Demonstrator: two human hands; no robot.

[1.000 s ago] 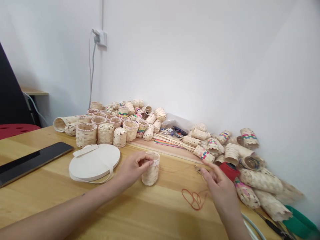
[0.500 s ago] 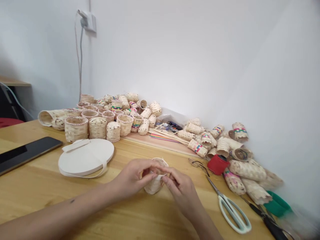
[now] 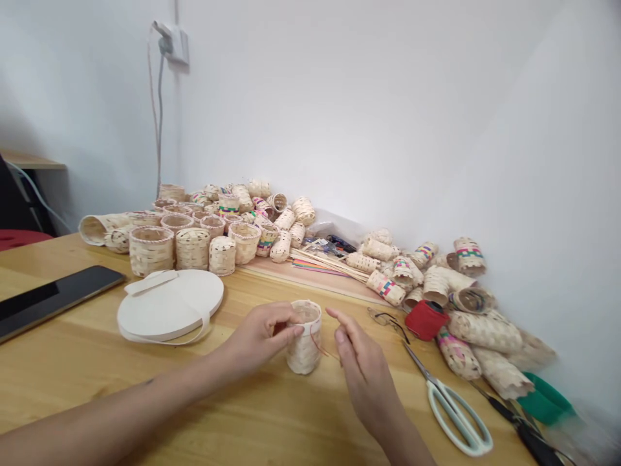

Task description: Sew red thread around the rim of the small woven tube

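Observation:
A small woven bamboo basket (image 3: 304, 353) stands upright on the wooden table in front of me. My left hand (image 3: 266, 336) pinches its rim on the left side, thumb outside and fingers at the opening. Red thread (image 3: 314, 336) runs along the rim and hangs down the basket's right side. To the right of the basket, apart from it, is my right hand (image 3: 361, 362), with index finger and thumb extended and a gap between them. Whether a needle or thread end sits at those fingertips is too small to make out.
A roll of white band (image 3: 169, 304) and a phone (image 3: 58, 299) lie left. Finished baskets (image 3: 151, 251) crowd behind. On the right are scissors (image 3: 453, 408), eyeglasses (image 3: 385, 318), a red thread spool (image 3: 425, 320), a green ring (image 3: 546, 398) and piled baskets (image 3: 485, 330).
My right hand has moved off the basket's rim to the right and its fingers have parted. The basket stands more exposed, with red thread showing. My left hand stays at the rim.

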